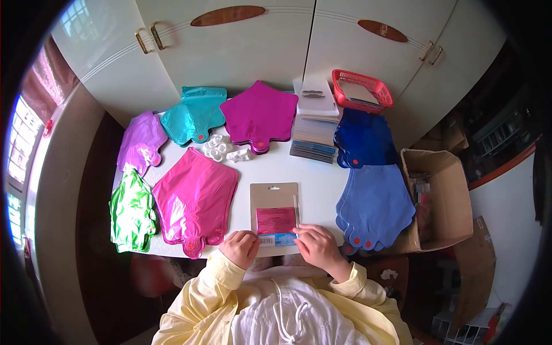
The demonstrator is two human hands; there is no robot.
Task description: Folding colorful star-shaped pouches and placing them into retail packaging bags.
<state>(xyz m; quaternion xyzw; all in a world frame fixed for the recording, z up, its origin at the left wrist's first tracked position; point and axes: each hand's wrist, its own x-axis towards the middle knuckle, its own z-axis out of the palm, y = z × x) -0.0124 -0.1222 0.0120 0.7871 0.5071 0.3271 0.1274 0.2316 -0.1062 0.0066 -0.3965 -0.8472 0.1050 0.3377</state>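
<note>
A flat clear package (274,198) with a hang hole lies on the white table right in front of me. Inside it show a folded pink foil piece (276,220), a blue printed strip and a thin pale stick along the right side. My left hand (240,248) is closed at its lower left corner, the fingertips curled on the edge. Thumb and forefinger of my right hand (317,247) pinch the lower right edge. Left of the package lies a stack of pink deflated foil balloons (195,195); to the right are pale blue ones (375,207).
Around the table (270,169) lie magenta (259,115), teal (192,118), purple (141,138), green (131,213) and dark blue foil balloons (367,138). Behind are white rings (217,148), stacked packages (313,138) and a red basket (379,89). A cardboard box (448,201) stands right.
</note>
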